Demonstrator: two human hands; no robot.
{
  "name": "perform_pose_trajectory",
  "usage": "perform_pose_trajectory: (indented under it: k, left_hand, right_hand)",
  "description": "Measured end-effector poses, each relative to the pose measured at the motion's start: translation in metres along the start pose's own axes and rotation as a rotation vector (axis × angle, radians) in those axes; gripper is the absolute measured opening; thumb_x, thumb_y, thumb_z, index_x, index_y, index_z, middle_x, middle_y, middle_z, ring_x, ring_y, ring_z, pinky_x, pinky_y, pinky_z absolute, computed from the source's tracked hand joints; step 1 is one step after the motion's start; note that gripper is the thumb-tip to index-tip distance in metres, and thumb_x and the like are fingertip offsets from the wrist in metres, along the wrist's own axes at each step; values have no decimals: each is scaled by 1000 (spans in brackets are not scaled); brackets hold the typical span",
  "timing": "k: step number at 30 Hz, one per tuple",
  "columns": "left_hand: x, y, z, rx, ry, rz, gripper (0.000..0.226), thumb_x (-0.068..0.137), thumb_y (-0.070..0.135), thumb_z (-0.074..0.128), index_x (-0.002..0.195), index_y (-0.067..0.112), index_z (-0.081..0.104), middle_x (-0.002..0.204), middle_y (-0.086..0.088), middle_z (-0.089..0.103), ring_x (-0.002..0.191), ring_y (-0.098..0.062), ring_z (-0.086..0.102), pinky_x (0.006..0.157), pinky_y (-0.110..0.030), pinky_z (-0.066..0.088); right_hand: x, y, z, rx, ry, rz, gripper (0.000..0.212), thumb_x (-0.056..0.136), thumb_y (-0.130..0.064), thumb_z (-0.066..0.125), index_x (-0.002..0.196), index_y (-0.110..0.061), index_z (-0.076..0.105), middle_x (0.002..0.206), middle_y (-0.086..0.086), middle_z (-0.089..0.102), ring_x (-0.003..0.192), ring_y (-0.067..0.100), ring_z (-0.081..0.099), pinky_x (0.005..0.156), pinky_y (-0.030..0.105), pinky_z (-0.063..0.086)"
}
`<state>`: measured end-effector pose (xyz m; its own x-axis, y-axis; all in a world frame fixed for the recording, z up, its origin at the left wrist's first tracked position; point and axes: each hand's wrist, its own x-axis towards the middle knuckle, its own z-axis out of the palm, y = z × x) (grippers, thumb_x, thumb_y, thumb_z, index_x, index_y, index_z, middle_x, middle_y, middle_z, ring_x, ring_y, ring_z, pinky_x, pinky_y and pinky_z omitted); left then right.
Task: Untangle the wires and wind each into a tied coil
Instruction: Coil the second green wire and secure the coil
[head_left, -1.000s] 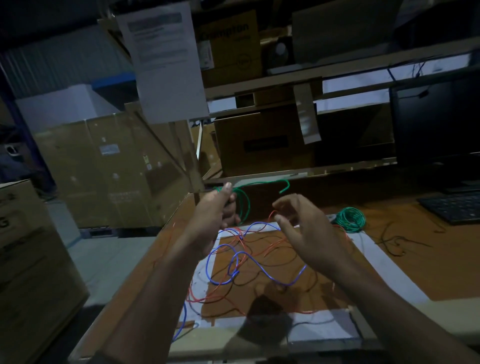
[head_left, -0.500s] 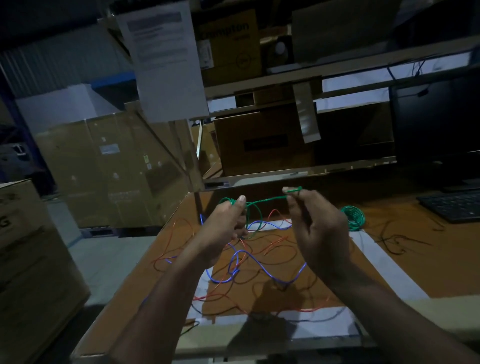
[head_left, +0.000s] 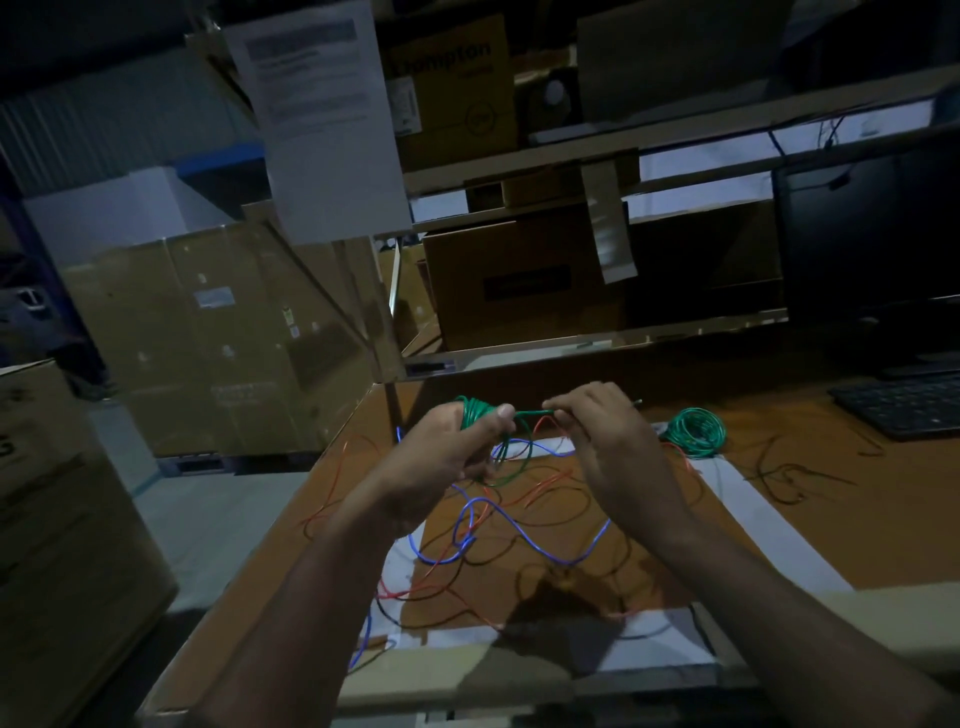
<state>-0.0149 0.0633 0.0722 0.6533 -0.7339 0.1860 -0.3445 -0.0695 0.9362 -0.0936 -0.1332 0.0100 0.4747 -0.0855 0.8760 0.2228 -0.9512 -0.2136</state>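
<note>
Head camera: the left hand (head_left: 447, 457) grips a bundle of green wire (head_left: 475, 415), fingers curled round it, raised above the bench (head_left: 831, 530) near its far edge. The right hand (head_left: 613, 436) pinches the free end of that wire. A second green coil (head_left: 695, 432) lies further right. Loose red, blue and black wires (head_left: 519, 535) lie tangled below the hands.

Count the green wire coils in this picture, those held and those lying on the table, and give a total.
Green coil held in the hands: 1
Green coil lying on the table: 1
Total: 2
</note>
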Motion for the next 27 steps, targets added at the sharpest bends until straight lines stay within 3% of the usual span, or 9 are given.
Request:
perform_pose_trajectory:
  k: [1,5,7,10,16,18,20,22,27]
  left_hand:
    - [-1,0,-2,30,-13,-10,35,97,44,60,105,11,66,86,-9,53,73,-23,50,77,-32,52]
    - [3,-4,1,-133,-23,-41,29,109,33,46,96,11,59,54,10,37,42,-5,36,72,-34,45]
    - [7,-8,0,-296,-4,-53,28,109,33,45,92,14,56,53,11,34,40,-5,31,72,-34,41]
    - [8,-11,-4,-560,-26,-85,29,109,33,46,87,15,55,55,10,33,39,-4,31,68,-28,42]
    - [3,-13,1,-964,-169,-106,35,111,32,40,84,16,54,52,9,36,35,-4,37,61,-21,44]
    - [0,-12,5,-974,-160,-83,34,110,31,42,80,17,51,51,9,36,35,-4,36,59,-22,44]
    - [-1,-11,8,-993,-128,-71,34,108,29,44,75,19,48,49,9,34,34,-4,35,56,-23,44]
    - [-2,-8,10,-979,-94,-59,36,106,28,45,71,20,45,47,9,33,33,-4,34,54,-23,43]
    - [-3,-7,15,-941,-91,-43,37,104,27,45,67,21,42,45,10,30,31,-3,30,53,-23,42]
  right_hand:
    - [0,2,-1,-35,-6,-25,21,98,-8,60,117,-10,67,106,2,58,99,15,54,77,28,50]
    - [2,2,-4,-153,35,-48,30,92,-4,65,121,-7,68,110,8,60,103,22,58,75,28,54]
    - [-3,-1,-3,-76,12,-18,37,94,-5,65,131,-10,64,112,6,65,97,18,64,73,23,53]
    - [-15,-3,2,61,-2,-28,24,96,-15,64,120,-15,64,103,1,72,88,15,69,69,35,60]
    - [-7,-15,4,-81,35,-22,10,89,-23,74,97,-24,69,95,-14,68,114,10,58,103,42,41]
    - [-3,-22,3,6,-58,76,7,92,-25,72,97,-28,67,91,-17,66,101,3,59,102,36,42]
    - [2,-29,0,252,-218,240,5,99,-22,64,101,-27,65,90,-16,65,88,-1,60,80,17,47]
    - [7,-36,-4,444,-305,362,13,105,-20,52,112,-23,62,97,-12,67,89,-2,62,71,13,50]
    - [8,-46,-4,675,-321,450,61,102,-58,26,148,-27,50,141,-11,58,128,0,52,106,23,44]
